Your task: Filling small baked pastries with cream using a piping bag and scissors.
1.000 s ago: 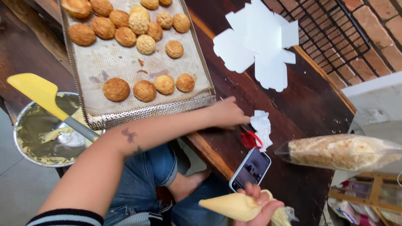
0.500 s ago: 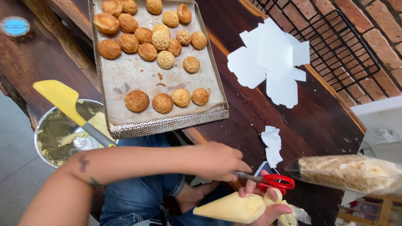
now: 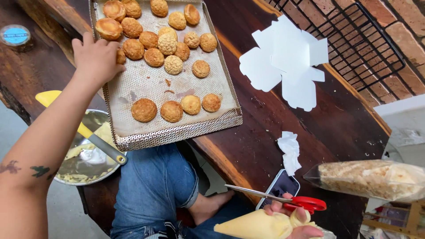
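My left hand reaches across to the left edge of a perforated metal baking tray and rests on a round baked puff there. Several golden puffs lie at the tray's far end, and three more sit in a row near its front. My right hand is low at the bottom edge. It grips a cream-filled piping bag together with red-handled scissors, blades pointing left.
A metal bowl with a yellow spatula sits left of my knee. A phone, crumpled tissue, flat white cardboard cutout, black wire rack, second filled bag and blue-lidded jar lie around.
My left hand brought the scissors from the table to the piping bag, left them in my right hand, then swung up to the tray's left edge.
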